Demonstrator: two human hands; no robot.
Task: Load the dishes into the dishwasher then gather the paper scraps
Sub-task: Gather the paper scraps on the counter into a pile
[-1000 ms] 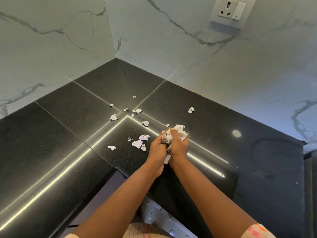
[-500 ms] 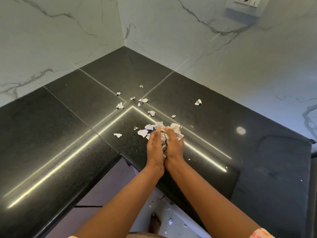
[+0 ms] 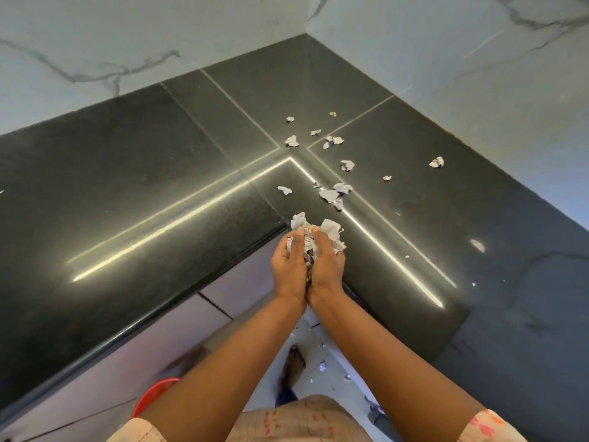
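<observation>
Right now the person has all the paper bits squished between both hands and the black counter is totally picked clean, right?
Not quite. Both hands, left hand and right hand, do hold a wad of paper scraps, but the black counter is not picked clean: the head view shows loose scraps lying on it.

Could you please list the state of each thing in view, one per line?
left hand: cupped, fingers curled round the paper wad.
right hand: cupped against the left, gripping the same wad.
paper wad: crumpled, held between both hands at the counter's inner corner.
loose paper scraps: scattered on the countertop, not yet gathered.
countertop: black, glossy, with light reflections.
red bucket: on the floor, mostly hidden by the left arm.
</observation>
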